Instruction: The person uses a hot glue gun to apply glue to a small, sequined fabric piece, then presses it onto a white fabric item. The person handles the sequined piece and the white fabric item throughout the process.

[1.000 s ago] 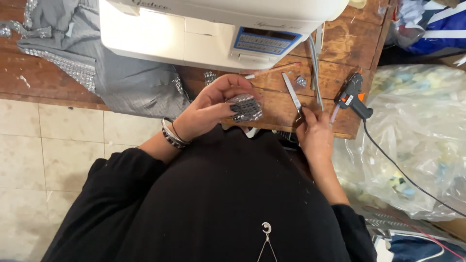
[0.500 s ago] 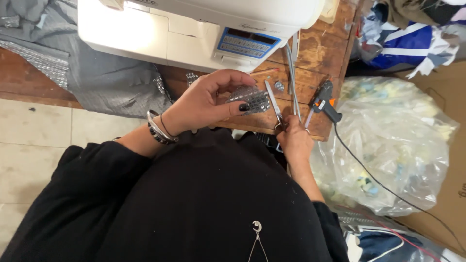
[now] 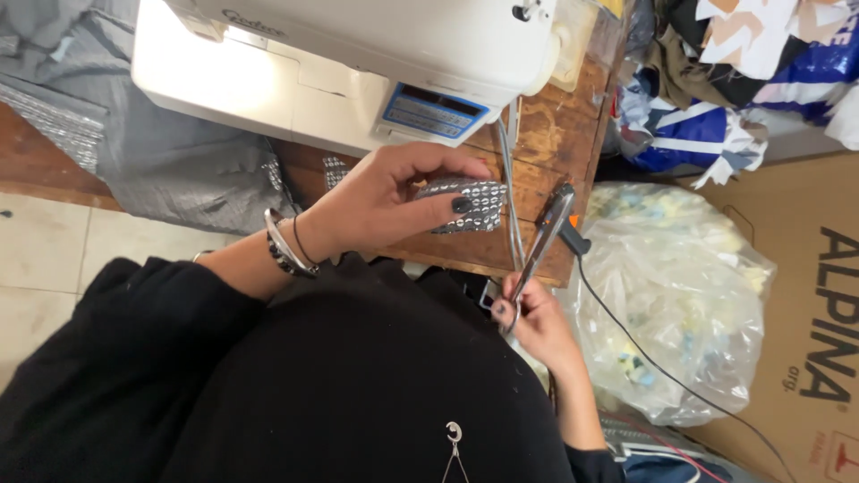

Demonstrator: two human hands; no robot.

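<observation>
A worn wooden table (image 3: 546, 148) is seen from above, set on a pale tiled floor (image 3: 45, 259). Most of the table is taken up by a white sewing machine (image 3: 358, 63), and grey cloth (image 3: 179, 170) is draped over the table's left part and edge. A dark tool with an orange part (image 3: 573, 234) lies at the table's right edge, and a black cord (image 3: 644, 353) runs from it down over a plastic bag. A brown cardboard box (image 3: 805, 313) stands at the right, with a heap of blue, white and dark fabrics (image 3: 707, 98) behind it.

The left hand (image 3: 385, 201) is closed around a small piece of silver studded fabric (image 3: 470, 204), which is pinched between thumb and fingers just above the table's front edge, in front of the machine. Bangles (image 3: 284, 243) are worn on that wrist. The right hand (image 3: 528, 313) is curled shut on the handles of a pair of metal scissors (image 3: 544, 237), whose blades point up toward the studded piece and appear closed; the tips lie just to its right, not touching it.

The clear plastic bag (image 3: 671, 295), beside the table, is filled with pale yellow and blue scraps (image 3: 640, 367).
</observation>
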